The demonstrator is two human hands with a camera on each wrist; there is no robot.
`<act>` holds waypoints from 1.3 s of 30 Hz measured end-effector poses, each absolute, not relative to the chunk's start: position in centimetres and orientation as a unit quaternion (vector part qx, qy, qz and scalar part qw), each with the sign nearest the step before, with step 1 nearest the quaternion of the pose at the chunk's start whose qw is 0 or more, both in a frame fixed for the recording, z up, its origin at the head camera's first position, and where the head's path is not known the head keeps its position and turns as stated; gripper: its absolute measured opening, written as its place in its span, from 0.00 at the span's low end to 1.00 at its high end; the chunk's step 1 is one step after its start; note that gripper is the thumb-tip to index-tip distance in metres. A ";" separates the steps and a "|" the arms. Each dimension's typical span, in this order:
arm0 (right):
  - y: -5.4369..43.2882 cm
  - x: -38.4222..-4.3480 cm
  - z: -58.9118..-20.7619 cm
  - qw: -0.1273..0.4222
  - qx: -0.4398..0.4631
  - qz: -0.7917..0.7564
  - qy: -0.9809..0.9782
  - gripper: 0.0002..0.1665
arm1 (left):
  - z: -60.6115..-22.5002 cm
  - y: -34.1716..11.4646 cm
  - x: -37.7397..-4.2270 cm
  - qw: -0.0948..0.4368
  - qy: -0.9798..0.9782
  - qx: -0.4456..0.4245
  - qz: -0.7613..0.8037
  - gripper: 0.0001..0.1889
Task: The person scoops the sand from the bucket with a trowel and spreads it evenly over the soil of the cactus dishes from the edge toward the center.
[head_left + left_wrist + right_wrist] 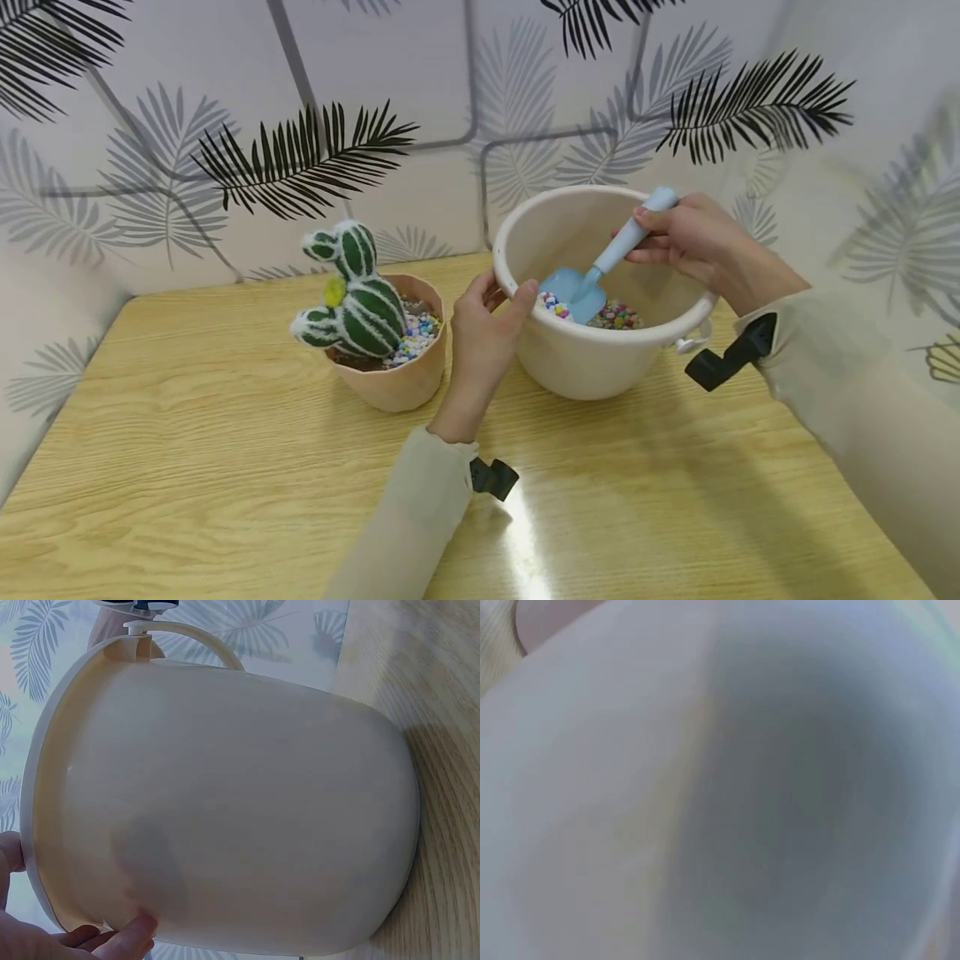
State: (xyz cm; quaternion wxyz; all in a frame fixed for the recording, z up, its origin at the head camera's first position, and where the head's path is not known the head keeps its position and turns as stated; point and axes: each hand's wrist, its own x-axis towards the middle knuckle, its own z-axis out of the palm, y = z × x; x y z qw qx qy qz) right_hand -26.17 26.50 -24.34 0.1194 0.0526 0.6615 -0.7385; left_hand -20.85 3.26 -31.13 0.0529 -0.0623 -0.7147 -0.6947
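A cream bucket stands upright on the table, with multicoloured pebbles at its bottom. My left hand grips its rim on the left side, thumb towards me. The left wrist view shows the bucket's outer wall up close, with the fingers at the rim. In my right hand is the handle of a light blue toy shovel. The shovel's blade is down inside the bucket, with pebbles at its left edge. The right wrist view is mostly a blurred pale surface.
Left of the bucket, a peach flowerpot holds a green knitted cactus and small coloured pebbles. Both stand on a wooden table near a leaf-patterned wall. A white handle joint sticks out from the bucket's right side.
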 end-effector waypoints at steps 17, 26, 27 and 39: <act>27.4 -26.4 -23.6 0.130 0.059 -0.769 0.623 0.12 | -30.9 3.1 -21.6 0.044 -0.720 -0.066 -0.689 0.27; 28.4 -26.2 -23.5 0.125 0.070 -0.799 0.584 0.11 | -30.6 3.1 -21.5 0.021 -0.721 -0.058 -0.690 0.29; 28.6 -26.2 -23.5 0.123 0.075 -0.802 0.580 0.11 | -30.6 3.1 -21.4 0.021 -0.721 -0.058 -0.690 0.29; 29.8 -25.8 -23.3 0.108 0.100 -0.836 0.528 0.09 | -30.8 3.3 -21.2 0.048 -0.706 -0.075 -0.703 0.30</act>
